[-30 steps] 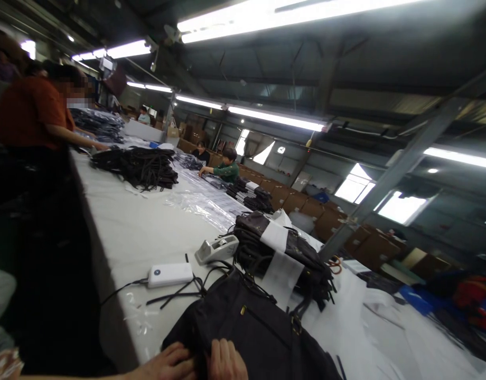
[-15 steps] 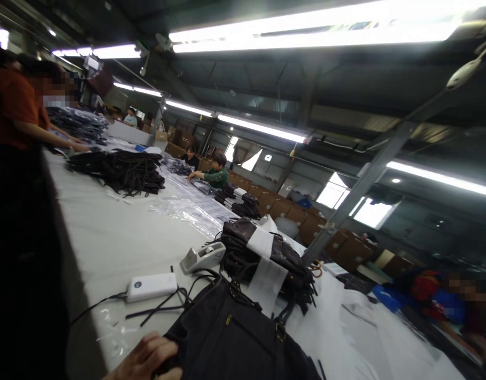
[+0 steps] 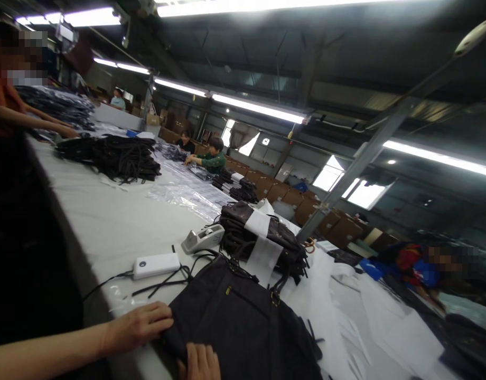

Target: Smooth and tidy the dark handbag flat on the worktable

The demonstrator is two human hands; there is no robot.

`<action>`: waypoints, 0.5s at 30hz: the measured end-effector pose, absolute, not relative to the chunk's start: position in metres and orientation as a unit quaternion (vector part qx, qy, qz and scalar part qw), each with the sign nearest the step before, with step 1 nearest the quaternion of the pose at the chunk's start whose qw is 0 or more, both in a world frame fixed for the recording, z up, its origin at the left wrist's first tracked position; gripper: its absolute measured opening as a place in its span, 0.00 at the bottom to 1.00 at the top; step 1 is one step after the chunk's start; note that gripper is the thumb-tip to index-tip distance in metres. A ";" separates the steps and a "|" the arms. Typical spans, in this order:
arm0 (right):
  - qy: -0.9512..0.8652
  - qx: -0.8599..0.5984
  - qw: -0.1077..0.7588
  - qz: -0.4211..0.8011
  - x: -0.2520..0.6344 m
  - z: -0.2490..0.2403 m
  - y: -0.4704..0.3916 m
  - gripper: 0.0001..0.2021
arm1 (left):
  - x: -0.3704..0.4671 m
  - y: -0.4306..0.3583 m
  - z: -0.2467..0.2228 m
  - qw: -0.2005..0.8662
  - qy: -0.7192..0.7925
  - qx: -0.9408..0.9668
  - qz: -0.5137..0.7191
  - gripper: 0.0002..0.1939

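A black handbag [image 3: 243, 322] with a short yellow-pulled zip and long straps lies on the white table in front of me. My left hand [image 3: 142, 324] reaches in from the left, its fingers curled over the bag's left edge. Lower down, at the bottom of the view, my right hand [image 3: 200, 363] has its fingers bent against the bag near the same side, thumb apart to the left; its palm is cut off by the frame. Beyond the bag rests a stack of folded dark bags [image 3: 262, 232] with white paper strips between them.
A tape dispenser [image 3: 203, 238] and a white power bank [image 3: 156, 265] with a cable stand left of the stack. White sheets [image 3: 401, 327] cover the right side. More dark bags [image 3: 112, 158] lie farther off. Co-workers stand around the table; a metal post [image 3: 338, 179] rises behind the stack.
My left hand has moved slightly up, with its forearm now showing. My right hand has come into view at the bag's lower left. The camera has tilted down a little.
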State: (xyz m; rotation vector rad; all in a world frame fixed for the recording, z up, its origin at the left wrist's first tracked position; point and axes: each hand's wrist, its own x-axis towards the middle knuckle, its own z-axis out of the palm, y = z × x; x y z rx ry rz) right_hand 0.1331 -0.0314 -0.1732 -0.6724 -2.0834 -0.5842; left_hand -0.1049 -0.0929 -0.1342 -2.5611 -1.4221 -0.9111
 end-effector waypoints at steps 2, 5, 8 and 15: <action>-0.820 -0.289 0.449 -0.206 0.129 -0.175 -0.033 0.20 | -0.107 -0.097 -0.137 0.005 -0.468 -0.832 -0.299 0.16; -0.816 -0.306 0.454 -0.187 0.125 -0.174 -0.037 0.22 | -0.106 -0.098 -0.138 0.006 -0.471 -0.832 -0.295 0.14; -0.830 -0.288 0.438 -0.190 0.125 -0.172 -0.039 0.23 | -0.102 -0.100 -0.139 0.050 -0.467 -0.824 -0.317 0.14; -0.788 -0.349 0.455 -0.223 0.119 -0.198 -0.037 0.13 | -0.100 -0.098 -0.134 0.082 -0.464 -0.818 -0.329 0.09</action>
